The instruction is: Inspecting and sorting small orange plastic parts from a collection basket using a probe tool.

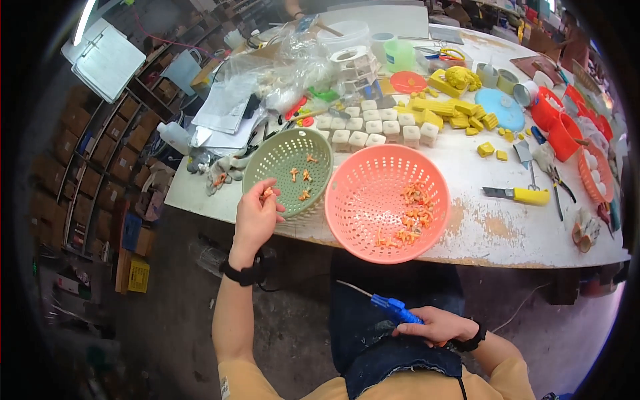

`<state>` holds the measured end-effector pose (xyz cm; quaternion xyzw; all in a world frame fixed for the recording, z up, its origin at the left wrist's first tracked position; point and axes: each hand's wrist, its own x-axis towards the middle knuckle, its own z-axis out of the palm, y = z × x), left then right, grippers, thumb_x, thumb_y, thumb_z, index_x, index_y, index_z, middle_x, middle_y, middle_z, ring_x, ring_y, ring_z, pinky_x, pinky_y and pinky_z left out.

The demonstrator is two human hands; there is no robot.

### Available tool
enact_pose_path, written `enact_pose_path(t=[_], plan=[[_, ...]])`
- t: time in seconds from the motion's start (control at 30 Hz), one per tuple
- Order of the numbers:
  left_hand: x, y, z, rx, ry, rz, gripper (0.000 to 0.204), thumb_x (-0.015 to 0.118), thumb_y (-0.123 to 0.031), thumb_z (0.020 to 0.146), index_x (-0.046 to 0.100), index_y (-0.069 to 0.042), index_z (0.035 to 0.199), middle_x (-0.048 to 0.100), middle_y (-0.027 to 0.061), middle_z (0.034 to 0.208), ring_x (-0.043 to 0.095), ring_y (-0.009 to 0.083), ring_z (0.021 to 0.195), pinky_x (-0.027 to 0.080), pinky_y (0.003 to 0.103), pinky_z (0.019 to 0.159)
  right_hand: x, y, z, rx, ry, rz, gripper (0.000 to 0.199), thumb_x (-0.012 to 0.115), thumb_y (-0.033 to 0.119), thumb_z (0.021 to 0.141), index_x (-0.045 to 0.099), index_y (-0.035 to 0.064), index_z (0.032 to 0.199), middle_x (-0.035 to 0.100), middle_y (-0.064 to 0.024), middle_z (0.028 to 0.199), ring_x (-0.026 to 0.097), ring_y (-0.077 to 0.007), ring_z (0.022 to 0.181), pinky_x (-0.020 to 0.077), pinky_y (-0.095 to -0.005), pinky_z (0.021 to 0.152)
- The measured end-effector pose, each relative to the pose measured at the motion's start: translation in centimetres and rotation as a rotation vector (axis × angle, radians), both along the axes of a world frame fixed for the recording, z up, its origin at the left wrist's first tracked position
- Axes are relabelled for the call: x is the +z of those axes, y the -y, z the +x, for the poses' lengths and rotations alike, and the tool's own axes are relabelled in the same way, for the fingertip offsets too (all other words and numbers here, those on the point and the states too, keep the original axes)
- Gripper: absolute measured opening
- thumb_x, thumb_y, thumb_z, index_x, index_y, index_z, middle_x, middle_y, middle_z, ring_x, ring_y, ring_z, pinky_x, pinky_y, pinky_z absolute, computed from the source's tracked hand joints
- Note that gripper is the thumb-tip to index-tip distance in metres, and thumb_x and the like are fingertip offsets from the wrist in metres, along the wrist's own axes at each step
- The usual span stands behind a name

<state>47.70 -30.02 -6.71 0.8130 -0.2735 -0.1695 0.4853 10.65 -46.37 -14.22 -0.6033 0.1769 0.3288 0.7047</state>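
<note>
My left hand [257,215] is at the near left rim of the green colander [269,150], its fingers closed on a small orange piece [268,192]. A few similar branched orange pieces [306,175] lie spread inside that colander. To its right stands a pink colander [353,220], with a heap of orange pieces [417,212] along its right side. Low over my lap, my right hand [437,327] grips a blue-handled tool [393,309] with a thin, curved metal tip pointing up and left. The tool's exact kind does not show.
Behind the colanders stand several white blocks [373,127] and yellow lumps [460,115]. A yellow-handled cutter [530,195], pliers [552,172] and red containers [565,137] lie to the right. Papers [220,113] and plastic bags [293,63] cover the back left. Shelves [87,147] rise beyond the table.
</note>
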Motion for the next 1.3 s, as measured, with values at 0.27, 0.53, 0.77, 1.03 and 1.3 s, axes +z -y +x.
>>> enact_pose_path(t=[0.27,0.53,0.77,1.03,1.3], plan=[[1.1,4.8,-3.6,-0.151,0.948,0.119,0.050,0.064,-0.005,0.087,0.051,0.003,0.134,0.059,0.0240,0.127,0.064,0.0310,0.107,0.052,0.039,0.087,-0.9,0.5,-1.6,-0.017,-0.006,-0.047,0.045,0.060,0.052,0.095,0.061,0.0072,0.101,0.051,-0.0020,0.057,0.050,-0.0109,0.042,0.0386,-0.0250,0.037],[-0.7,12.0,-9.9,-0.918,0.488,0.700,0.038,0.074,-0.024,0.077,0.067,-0.003,0.109,0.069,0.0171,0.094,0.067,0.0337,0.089,0.053,0.043,0.078,-0.5,0.4,-1.4,0.013,0.038,-0.088,0.045,0.061,0.051,0.094,0.059,0.0066,0.098,0.052,-0.0032,0.057,0.053,-0.0120,0.043,0.0412,-0.0256,0.036],[-2.0,14.9,-10.4,-1.016,0.432,0.753,0.027,0.072,-0.018,0.073,0.069,-0.003,0.096,0.070,0.0169,0.088,0.068,0.0337,0.086,0.053,0.043,0.076,-1.3,0.7,-2.0,-0.007,0.045,-0.100,0.045,0.061,0.051,0.094,0.059,0.0067,0.097,0.053,-0.0034,0.057,0.053,-0.0123,0.042,0.0414,-0.0259,0.036],[-3.5,16.2,-10.1,-0.985,0.469,0.778,0.015,0.069,-0.007,0.070,0.066,-0.001,0.084,0.068,0.0178,0.082,0.067,0.0353,0.082,0.052,0.043,0.073,-0.4,1.1,-1.8,0.007,0.026,-0.128,0.046,0.060,0.052,0.094,0.060,0.0066,0.097,0.054,-0.0044,0.058,0.055,-0.0132,0.043,0.0431,-0.0264,0.037],[4.3,13.2,-7.9,-0.701,-0.397,0.422,0.010,0.066,-0.002,0.086,0.062,0.003,0.094,0.066,0.0071,0.081,0.068,0.0131,0.078,0.057,0.025,0.066,-0.6,1.0,-2.4,-0.015,-0.008,-0.121,0.045,0.061,0.051,0.094,0.060,0.0063,0.097,0.053,-0.0040,0.058,0.055,-0.0126,0.043,0.0433,-0.0260,0.038]])
